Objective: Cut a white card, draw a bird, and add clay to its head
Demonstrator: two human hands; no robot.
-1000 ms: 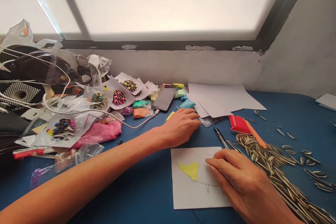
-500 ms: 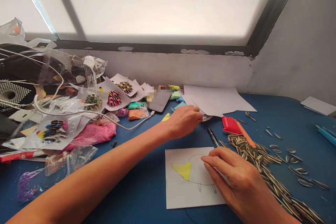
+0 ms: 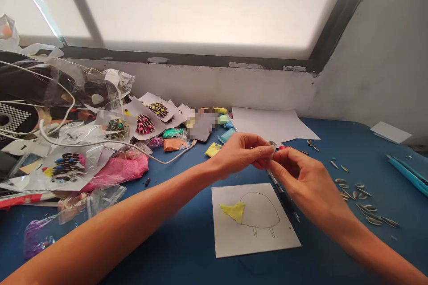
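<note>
My left hand [image 3: 245, 150] is closed in a pinch on a small crinkled piece of clear plastic [image 3: 273, 144], mostly hidden by the fingers. My right hand [image 3: 306, 182] meets it from the other side, thumb and fingers pinched at the same piece. Below both hands lies a white card [image 3: 230, 240] with a pen drawing of a rounded body and two legs. Flat yellow clay [image 3: 236, 212] fills the pointed head on its left. A pen [image 3: 284, 198] rests at the card's right edge, partly behind my right hand. A bit of red shows behind the fingers.
Striped sunflower seeds [image 3: 369, 218] are scattered on the blue table at right, near a light-blue cutter-like tool [image 3: 408, 176]. White sheets [image 3: 267, 122] lie at the back. Packets of coloured clay [image 3: 175, 144], a white cable [image 3: 117, 142] and seed-covered cards [image 3: 145, 124] crowd the left.
My right hand has lifted off the card and moved up to my left hand. Both now pinch the clear plastic. The drawing is more fully visible, and the view has shifted slightly.
</note>
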